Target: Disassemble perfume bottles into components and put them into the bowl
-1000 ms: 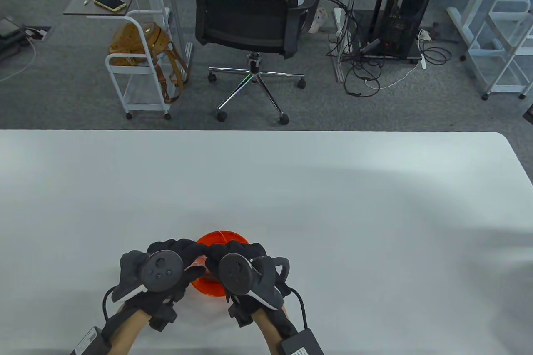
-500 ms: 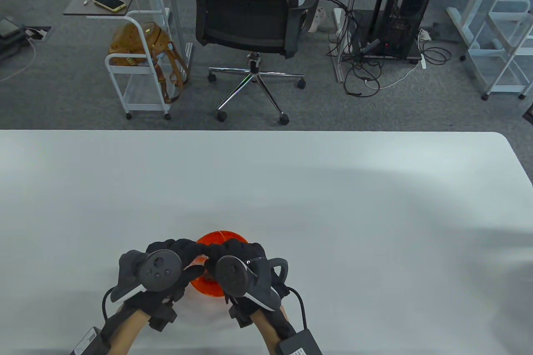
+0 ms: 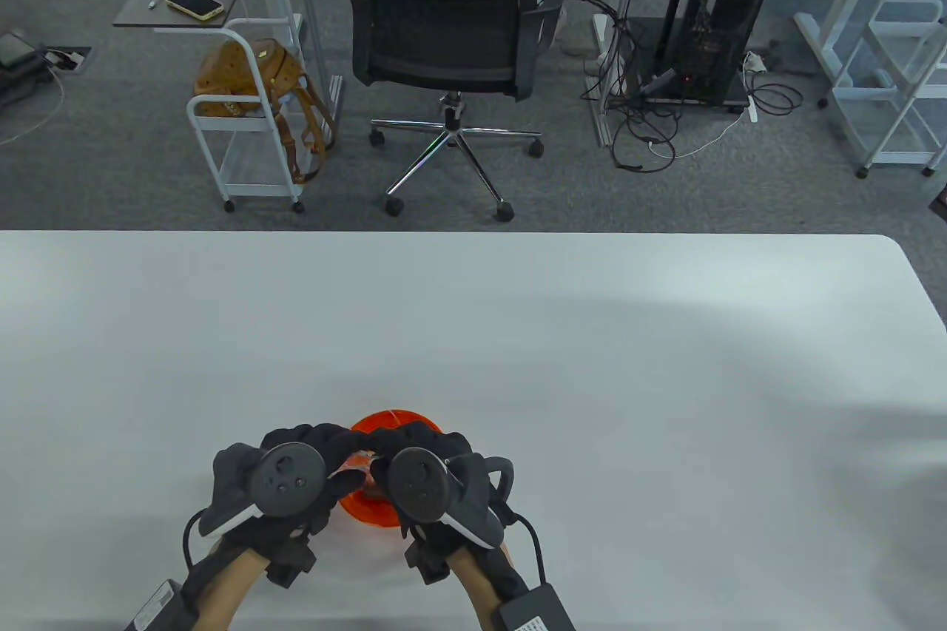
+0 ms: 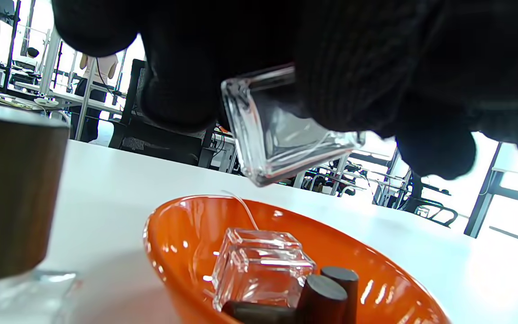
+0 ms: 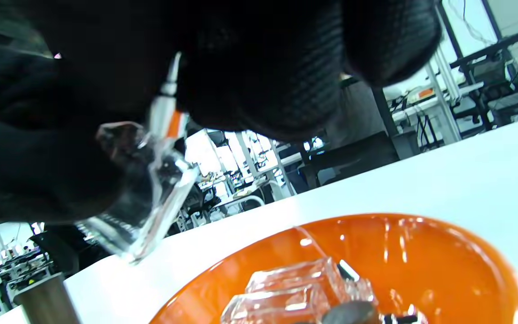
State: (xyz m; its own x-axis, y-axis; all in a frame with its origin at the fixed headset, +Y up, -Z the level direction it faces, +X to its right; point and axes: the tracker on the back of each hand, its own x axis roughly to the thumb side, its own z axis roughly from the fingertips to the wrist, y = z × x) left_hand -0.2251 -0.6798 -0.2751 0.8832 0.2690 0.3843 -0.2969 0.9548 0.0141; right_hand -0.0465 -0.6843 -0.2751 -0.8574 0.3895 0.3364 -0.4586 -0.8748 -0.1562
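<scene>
Both hands sit at the near edge of the table, right over the orange bowl [image 3: 388, 424]. The left hand [image 3: 285, 479] has its fingers curled round a clear glass bottle [image 4: 281, 130], square-based, thick-walled, held just above the bowl. The right hand [image 3: 422, 483] meets it from the right, fingertips closed on the bottle's top, where a white and orange sprayer part [image 5: 167, 112] shows; it looks like the pump is being worked loose, though the joint itself is hidden by the gloves.

This glass will be hard, smooth and slippery against knit fabric, and breakable if dropped, so I would hold the flat sides firmly and twist at the neck.

In the bowl already: another clear bottle body [image 4: 261, 265], blocky and glossy, with dark round caps [image 4: 326, 292] lying beside it. The bowl is shiny, shallow, probably plastic.

To the left, just beside the bowl, stands a further bottle with a brown wood-look cap [image 4: 14, 193], still assembled.

Farther off, the white table [image 3: 592, 335] runs matte and bare-looking.
</scene>
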